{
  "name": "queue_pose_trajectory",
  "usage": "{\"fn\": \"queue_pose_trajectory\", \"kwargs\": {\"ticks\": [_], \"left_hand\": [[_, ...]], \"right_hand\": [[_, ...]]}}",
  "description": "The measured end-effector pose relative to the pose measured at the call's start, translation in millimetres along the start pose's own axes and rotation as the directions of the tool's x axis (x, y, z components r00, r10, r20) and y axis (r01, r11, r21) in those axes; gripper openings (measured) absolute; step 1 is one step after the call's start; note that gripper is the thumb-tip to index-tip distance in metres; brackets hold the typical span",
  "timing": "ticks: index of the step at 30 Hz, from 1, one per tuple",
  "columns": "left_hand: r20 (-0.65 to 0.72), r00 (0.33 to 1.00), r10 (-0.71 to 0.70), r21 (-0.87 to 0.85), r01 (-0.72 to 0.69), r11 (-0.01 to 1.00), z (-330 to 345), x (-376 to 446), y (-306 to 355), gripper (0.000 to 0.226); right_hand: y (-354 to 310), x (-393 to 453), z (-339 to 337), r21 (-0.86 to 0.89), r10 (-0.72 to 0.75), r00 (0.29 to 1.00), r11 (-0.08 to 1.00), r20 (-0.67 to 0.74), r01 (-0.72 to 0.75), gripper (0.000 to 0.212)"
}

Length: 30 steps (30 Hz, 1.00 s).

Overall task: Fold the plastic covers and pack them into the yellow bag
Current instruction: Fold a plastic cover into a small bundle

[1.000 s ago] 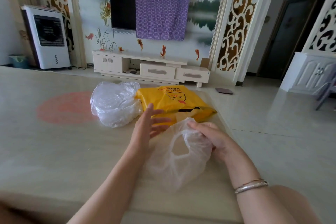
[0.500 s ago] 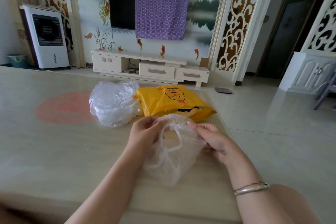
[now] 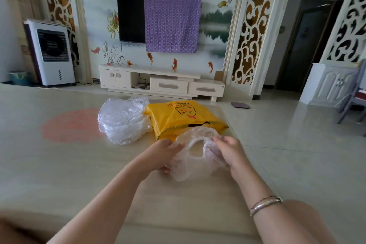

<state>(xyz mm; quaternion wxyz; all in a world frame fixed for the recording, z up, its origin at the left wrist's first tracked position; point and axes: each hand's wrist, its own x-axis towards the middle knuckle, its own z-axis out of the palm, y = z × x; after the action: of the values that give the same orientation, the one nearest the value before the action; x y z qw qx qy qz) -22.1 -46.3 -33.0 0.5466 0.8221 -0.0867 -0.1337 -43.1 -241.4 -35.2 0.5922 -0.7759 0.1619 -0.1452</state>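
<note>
right wrist: a thin metal bracelet (image 3: 265,204) sits on the forearm, nearest the camera.
left hand (image 3: 164,153): fingers curled onto the left edge of the clear plastic cover (image 3: 195,161), gripping it; the thumb lies underneath at the cover's lower left.
right hand (image 3: 229,151): fingertips pinch the gathered rim of the same cover at its upper right, with the palm over the cover's right side.
held cover: a crinkled clear plastic cover with an elastic ruffled rim, stretched between the 2 hands; its round opening gapes in the middle between them, and its lower part sags onto the surface (image 3: 59,164).
surface: pale, glossy, with a faint round reddish patch (image 3: 71,125) well to the left of the left hand.
yellow bag (image 3: 184,119): lies flat on the surface just beyond both hands, touching or nearly touching the far rim of the held cover; it bears a printed cartoon face and a dark slot near its near edge.
pile of clear covers (image 3: 123,119): a loose heap beyond and to the left of the left hand, pressed against the left side of the yellow bag.
far room: beyond the hands stand a low white TV cabinet (image 3: 158,83), a wall television (image 3: 130,16) partly draped with a purple cloth (image 3: 171,24), and a white air cooler (image 3: 52,51) at far left.
</note>
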Motion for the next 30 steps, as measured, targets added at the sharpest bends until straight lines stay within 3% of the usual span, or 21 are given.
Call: {"fn": "queue_pose_trajectory", "kwargs": {"ticks": [3,6,8,11,13,15,17,20,22,25,30], "left_hand": [[-0.082,0.996,-0.018,0.088,0.025,0.996,1.0,-0.7,4.0,0.02],[-0.173,0.985,0.025,0.11,-0.006,0.994,-2.5,-2.3,0.8,0.023],[-0.217,0.972,0.094,0.282,-0.03,0.959,-2.6,-7.3,-5.1,0.035],[-0.242,0.926,0.291,0.507,-0.135,0.851,1.9,-14.6,-19.1,0.05],[-0.223,0.828,0.514,0.562,-0.322,0.762,1.3,-20.8,-24.2,0.042],[-0.112,0.738,0.666,0.605,-0.481,0.635,-3.9,-21.0,-27.8,0.029],[0.024,0.74,0.672,0.601,-0.548,0.582,-7.6,-19.5,-33.1,0.021],[0.126,0.783,0.609,0.575,-0.558,0.599,-6.3,-20.9,-38.2,0.023],[0.159,0.825,0.543,0.571,-0.525,0.631,-5.7,-24.5,-39.5,0.045],[0.221,0.845,0.487,0.628,-0.505,0.592,-8.9,-28.7,-39.4,0.069],[0.213,0.798,0.564,0.695,-0.529,0.487,-13.4,-30.1,-39.7,0.038]], "right_hand": [[3.3,-1.6,-5.8,-0.143,-0.001,1.0,0.99,0.005,0.001,0.029],[7.8,-7.7,-10.2,-0.357,-0.102,0.995,0.929,0.012,0.1,0.015],[10.9,-14.8,-11.5,-0.542,-0.153,0.987,0.825,0.057,0.16,0.02],[15.6,-17.6,-16.6,-0.643,-0.289,0.951,0.71,0.106,0.287,0.032],[11.6,-20.6,-22.1,-0.596,-0.451,0.878,0.664,0.163,0.452,0.027],[4.6,-28.3,-25.6,-0.475,-0.529,0.793,0.638,0.3,0.606,0.015],[1.7,-39.9,-26.3,-0.398,-0.47,0.756,0.652,0.455,0.645,0.011],[5.6,-47.8,-28.7,-0.414,-0.376,0.742,0.649,0.556,0.639,0.029],[9.0,-48.2,-32.3,-0.424,-0.356,0.745,0.649,0.564,0.631,0.04],[11.7,-47.0,-38.3,-0.433,-0.333,0.74,0.643,0.584,0.632,0.049],[16.5,-50.0,-42.6,-0.512,-0.315,0.755,0.581,0.575,0.632,0.037]]}}
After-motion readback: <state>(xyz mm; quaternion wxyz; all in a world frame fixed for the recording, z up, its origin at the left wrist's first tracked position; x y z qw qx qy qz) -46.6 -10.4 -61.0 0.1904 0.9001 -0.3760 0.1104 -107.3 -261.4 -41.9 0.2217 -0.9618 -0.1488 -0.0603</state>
